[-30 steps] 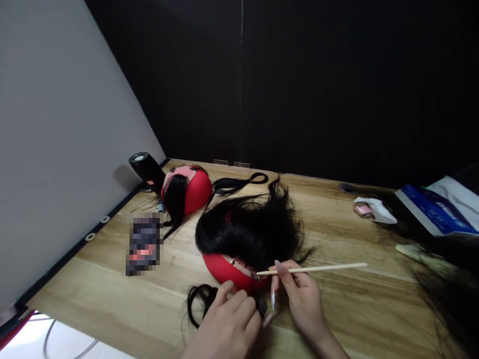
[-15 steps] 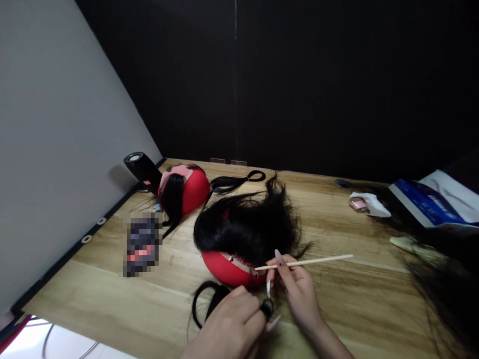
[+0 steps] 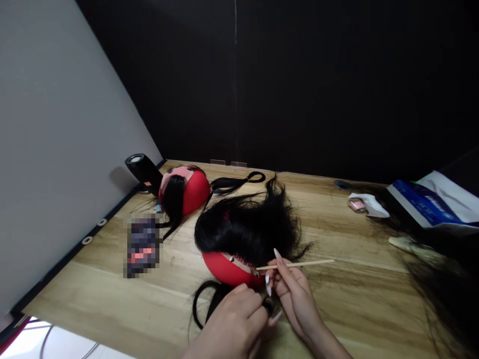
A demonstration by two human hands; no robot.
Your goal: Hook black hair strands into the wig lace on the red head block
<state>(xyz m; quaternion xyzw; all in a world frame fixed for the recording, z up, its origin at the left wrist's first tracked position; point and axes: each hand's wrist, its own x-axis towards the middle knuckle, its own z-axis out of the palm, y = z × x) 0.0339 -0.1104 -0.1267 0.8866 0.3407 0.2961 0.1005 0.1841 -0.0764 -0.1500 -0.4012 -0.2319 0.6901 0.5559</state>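
A black-haired wig [image 3: 243, 229] lies over a red dome-shaped head form [image 3: 220, 269], its pale lace edge facing me. My right hand [image 3: 299, 294] pinches a thin wooden stick [image 3: 314, 263] between thumb and fingers. The stick's left end meets the lace edge; any fine tip there is too small to make out. Close below the form, my left hand [image 3: 235, 319] is closed on a bundle of black hair [image 3: 215, 301], and a loop of it sticks out on the left. Long pale nails show between the two hands.
Behind at left, a second red form [image 3: 196, 192] carries a partly haired cap beside a black cylindrical speaker [image 3: 142, 172]. A tied hair hank [image 3: 232, 183] lies behind the wig. A blurred-out object [image 3: 143, 247] sits left; a blue-and-white packet [image 3: 430, 207] and loose hair lie right.
The stick has turned in my right hand, so its far end reaches less far right. Its left end stays at the lace edge. My left hand has barely moved.
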